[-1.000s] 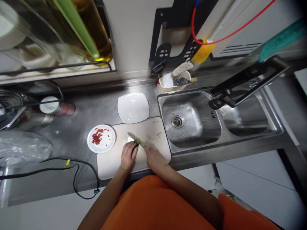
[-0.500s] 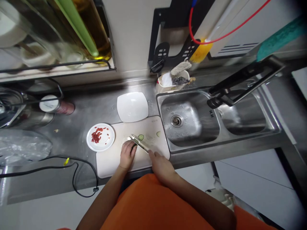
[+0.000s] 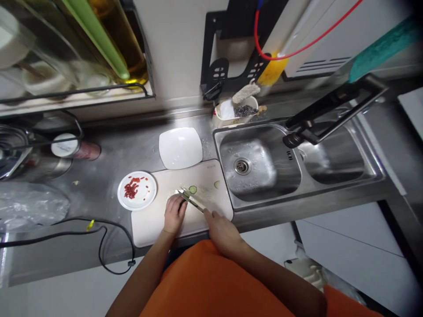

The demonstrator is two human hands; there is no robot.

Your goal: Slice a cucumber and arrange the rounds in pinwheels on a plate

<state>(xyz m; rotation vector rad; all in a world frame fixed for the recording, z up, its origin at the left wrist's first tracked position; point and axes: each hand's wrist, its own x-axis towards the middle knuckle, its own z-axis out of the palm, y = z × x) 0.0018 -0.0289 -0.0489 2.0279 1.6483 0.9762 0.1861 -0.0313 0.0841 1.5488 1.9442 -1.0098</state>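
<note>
My right hand (image 3: pixel 223 231) is closed round the handle of a knife (image 3: pixel 194 204), whose blade points up and left over the white cutting board (image 3: pixel 148 233). Close to the blade's tip, my left hand (image 3: pixel 174 215) bends its fingers over a dark green piece of cucumber (image 3: pixel 182 202), mostly hidden beneath them. A round cucumber slice (image 3: pixel 192 189) lies just beyond the blade. Farther right on the board rests another pale green slice (image 3: pixel 217 184). Wet marks show on the board around the blade.
Left of the board, a white plate (image 3: pixel 145 201) holds small red pieces. A white square dish (image 3: pixel 180 147) touches the board's far edge. The steel sink (image 3: pixel 264 193) with a black faucet (image 3: pixel 294 140) is on the right. A black cable (image 3: pixel 102 259) loops at lower left.
The whole view has shifted slightly. The knife's blade appears turned a little against the cucumber; both hands keep nearly the same place and grip.
</note>
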